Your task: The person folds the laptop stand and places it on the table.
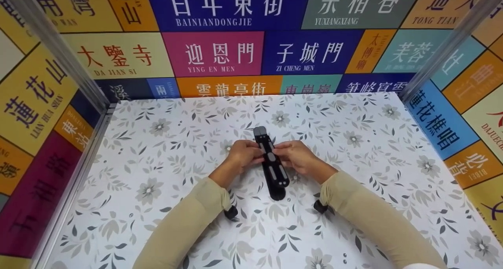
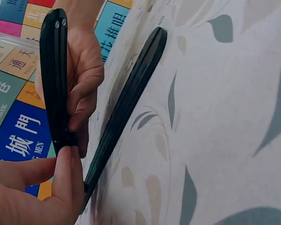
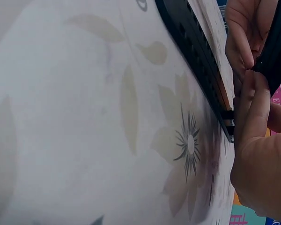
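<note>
A black folding stand (image 1: pixel 272 157) with pale strips along its top and a grey end is between both hands. Its upper arm is raised at an angle from a long lower arm (image 2: pixel 126 101), which lies close along the table. My left hand (image 1: pixel 244 155) pinches the upper arm from the left, fingertips near its middle. From the other side, my right hand (image 1: pixel 300 157) pinches the same arm with thumb and fingers. In the right wrist view, a notched edge and a hinge show on the lower arm (image 3: pixel 196 56) beside the right hand (image 3: pixel 260 159).
The table (image 1: pixel 165 225) has a white cover printed with grey leaves and flowers. Panels with colourful lettered signs (image 1: pixel 212 52) stand at the back and both sides, with metal posts (image 1: pixel 68 45) at the corners. Small black pieces (image 1: pixel 231 212) hang below both cuffs.
</note>
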`<state>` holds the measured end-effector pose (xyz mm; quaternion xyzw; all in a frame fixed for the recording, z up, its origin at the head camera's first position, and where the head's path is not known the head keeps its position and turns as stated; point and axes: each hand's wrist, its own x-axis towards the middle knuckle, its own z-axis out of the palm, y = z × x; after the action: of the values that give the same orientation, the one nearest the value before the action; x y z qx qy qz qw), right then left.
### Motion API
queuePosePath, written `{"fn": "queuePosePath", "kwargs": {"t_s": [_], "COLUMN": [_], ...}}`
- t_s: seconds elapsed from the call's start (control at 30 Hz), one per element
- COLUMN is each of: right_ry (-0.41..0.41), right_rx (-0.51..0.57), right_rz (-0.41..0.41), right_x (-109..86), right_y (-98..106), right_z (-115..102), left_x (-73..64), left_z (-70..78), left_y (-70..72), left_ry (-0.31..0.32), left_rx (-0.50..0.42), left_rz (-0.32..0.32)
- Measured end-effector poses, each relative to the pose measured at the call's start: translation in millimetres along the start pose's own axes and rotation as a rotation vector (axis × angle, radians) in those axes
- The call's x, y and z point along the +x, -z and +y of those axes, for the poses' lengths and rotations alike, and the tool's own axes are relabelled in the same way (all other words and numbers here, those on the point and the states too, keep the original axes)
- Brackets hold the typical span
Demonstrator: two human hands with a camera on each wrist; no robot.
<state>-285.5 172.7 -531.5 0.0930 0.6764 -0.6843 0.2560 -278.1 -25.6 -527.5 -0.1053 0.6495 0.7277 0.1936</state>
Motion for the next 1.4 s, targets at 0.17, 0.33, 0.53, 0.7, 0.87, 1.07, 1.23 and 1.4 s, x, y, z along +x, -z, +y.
{"fn": "queuePosePath", "kwargs": {"t_s": [0.17,0.33,0.53,0.7,0.87,1.07,1.23,1.4], "right_ry": [0.040,0.110,0.191,0.238,0.267,0.422,0.546,0.548], "right_rx": [-0.137,-0.339,-0.507,-0.585,-0.634,-0.848,-1.001,-1.238], "right_rz": [0.023,0.094,0.133,0.138,0.108,0.046,-0.054,-0.191], "right_x": [-1.7,-3.9,-7.0,-7.9,-9.9,-15.4,-28.9,-55.3], "right_y": [-3,-5,-8,-8,-8,-3,7,16], "right_z": [3,4,5,8,9,15,19,25], "left_x": [-2.5,-3.6,-5.6,-6.7,-7.2,-13.8,-36.9,-66.8], "left_z": [1.9,1.1,1.1,0.7,-1.2,-5.4,-7.5,-12.7], "left_y": [-1.1,0.0,-1.0,-1.5,-1.0,-0.3,-1.8,-10.9], "left_ry": [-0.086,-0.189,-0.208,-0.214,-0.224,-0.316,-0.333,-0.219], "left_rx": [0.255,0.564,0.624,0.658,0.686,0.922,1.250,1.395], "left_rz": [0.032,0.068,0.061,0.047,0.018,-0.049,-0.086,-0.219]}}
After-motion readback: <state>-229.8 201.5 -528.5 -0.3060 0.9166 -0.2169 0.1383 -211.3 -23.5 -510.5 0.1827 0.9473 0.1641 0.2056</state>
